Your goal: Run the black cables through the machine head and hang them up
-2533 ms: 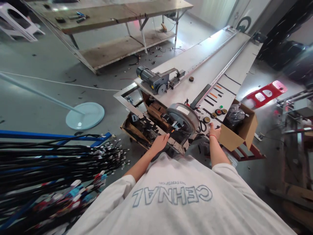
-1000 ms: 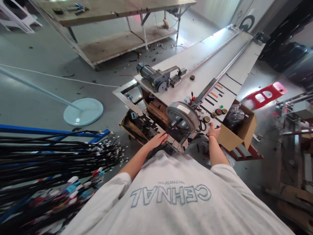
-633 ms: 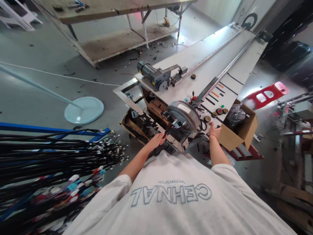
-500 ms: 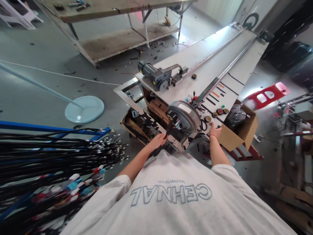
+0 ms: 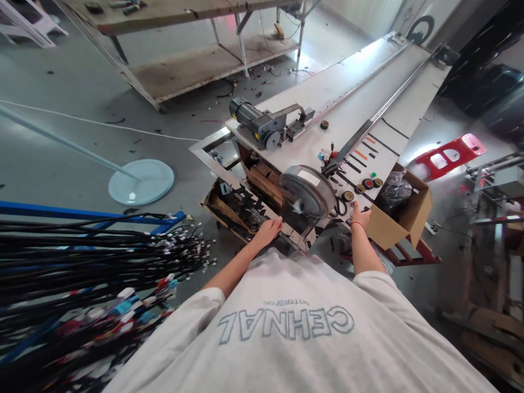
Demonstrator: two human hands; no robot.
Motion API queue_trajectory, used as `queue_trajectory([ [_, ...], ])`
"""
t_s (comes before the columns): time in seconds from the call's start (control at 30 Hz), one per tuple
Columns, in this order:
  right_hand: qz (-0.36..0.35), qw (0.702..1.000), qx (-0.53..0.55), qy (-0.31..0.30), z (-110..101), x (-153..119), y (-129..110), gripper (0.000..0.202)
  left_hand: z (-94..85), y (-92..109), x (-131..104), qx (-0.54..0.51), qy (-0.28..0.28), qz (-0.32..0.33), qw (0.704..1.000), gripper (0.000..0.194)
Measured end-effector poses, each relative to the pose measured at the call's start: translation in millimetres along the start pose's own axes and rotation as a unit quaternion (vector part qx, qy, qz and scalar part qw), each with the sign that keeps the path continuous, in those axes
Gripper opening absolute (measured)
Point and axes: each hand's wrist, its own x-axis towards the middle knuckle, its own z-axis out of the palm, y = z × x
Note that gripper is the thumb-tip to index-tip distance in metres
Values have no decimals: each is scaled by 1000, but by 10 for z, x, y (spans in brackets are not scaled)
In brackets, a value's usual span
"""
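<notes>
My left hand [image 5: 270, 229] is at the near edge of the machine's metal frame [image 5: 286, 236], fingers stretched toward the wheel and nothing visible in them. Just beyond it stands a large grey round wheel [image 5: 310, 191], its near hub smeared by motion. My right hand [image 5: 361, 216] rests at the table's near right edge, thumb apart from the fingers, with no held thing showing. Close to it lie a tape roll [image 5: 347, 196] and a looped black cable [image 5: 339, 207]. Black wires with red and white connectors [image 5: 327, 155] lie behind the wheel.
A motor [image 5: 249, 117] is mounted on the long table [image 5: 347, 103]. An open cardboard box [image 5: 387, 226] stands right, near a red stool [image 5: 452, 155]. Bundled black cables [image 5: 102, 248] hang on a blue rack at left. A round stand base [image 5: 141, 182] is on the floor.
The dark piece at my left hand's fingers no longer shows there, and the hand has shifted slightly up and right. The wheel's hub now looks blurred. My right hand has stayed put.
</notes>
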Motion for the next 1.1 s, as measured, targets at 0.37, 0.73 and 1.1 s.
queue_trajectory([
  [0.37, -8, 1000, -11, -7, 8, 5, 0, 82, 81, -5, -73, -20, 8, 3, 1000, 55],
  [0.73, -7, 1000, -9, -5, 0, -18, -9, 81, 145, -74, -65, -22, 8, -2, 1000, 49],
  [1.1, -4, 1000, -5, -7, -11, -26, -10, 80, 71, -26, 17, 120, 73, 43, 989, 29],
])
